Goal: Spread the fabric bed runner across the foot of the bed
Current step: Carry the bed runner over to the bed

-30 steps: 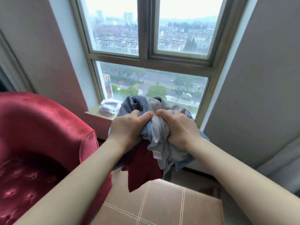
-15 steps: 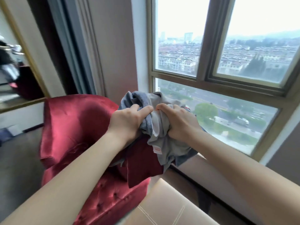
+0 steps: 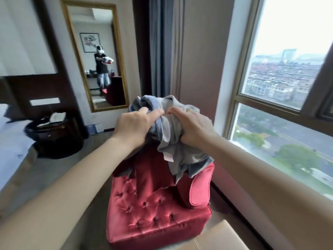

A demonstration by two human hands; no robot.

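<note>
- As it is bunched into a wad, the bed runner (image 3: 171,130) hangs above the red armchair (image 3: 158,210).
- The left hand (image 3: 134,126) and right hand (image 3: 193,126) clamp curled fingers into it, side by side.

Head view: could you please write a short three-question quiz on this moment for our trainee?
1. Short answer: which hands grip the bed runner?
2. True or false: the runner is bunched up and not yet spread on the bed, which shows at the left edge.
3. Multiple choice: in this view, what stands below the runner? A. a red tufted armchair; B. a wooden desk; C. a laundry basket.

Key:
1. Both. The left hand and the right hand each clutch the bundle.
2. True.
3. A.
</note>
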